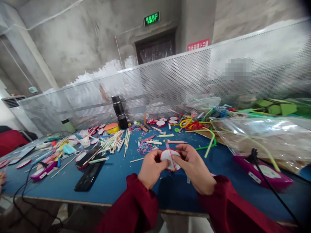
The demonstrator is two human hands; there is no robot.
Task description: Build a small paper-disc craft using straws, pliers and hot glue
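Between my two hands is a small round white disc (166,156) with a red rim and a red line across its face. My left hand (151,166) grips its left side, thumb on the face and fingers curled behind. On the right side my right hand (194,166) presses its thumb on the disc, with the other fingers bent behind the edge. A thin purple-and-green strip (167,143) shows just above the disc; whether it is joined to it I cannot tell. Just beyond lie small coloured rubber bands (145,147) and a pink pencil-like stick (177,142).
Left on the blue table (116,184) are a black phone (88,177), a pile of paper-wrapped sticks (113,142) and a purple box (45,171) with cables. A black flask (119,113) stands before the perforated screen (167,84). At right lie a plastic bag (262,132) and another purple box (264,173).
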